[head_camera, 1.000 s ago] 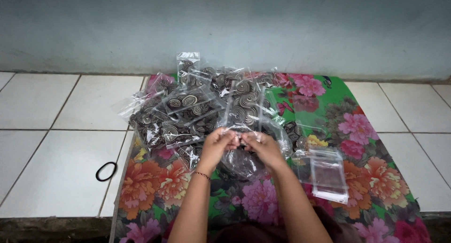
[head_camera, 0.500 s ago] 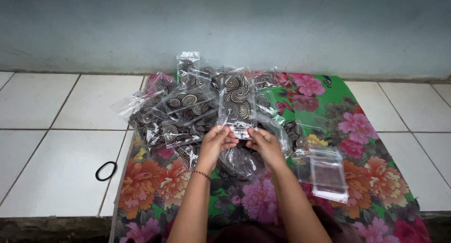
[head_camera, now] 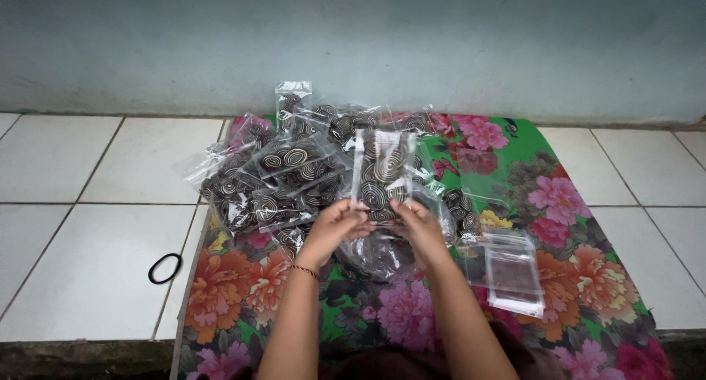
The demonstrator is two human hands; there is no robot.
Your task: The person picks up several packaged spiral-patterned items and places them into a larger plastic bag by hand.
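Both hands hold one filled clear bag upright over a flowered cloth.

The left hand and right hand pinch the bag by its lower end, fingers closed on it, so the spiral-patterned pieces sit visible inside. Just beyond lies a pile of filled bags; empty bags lie to the right, a black band on the floor to the left.

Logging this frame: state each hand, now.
Left hand: shut on the filled clear bag.
Right hand: shut on the same bag.
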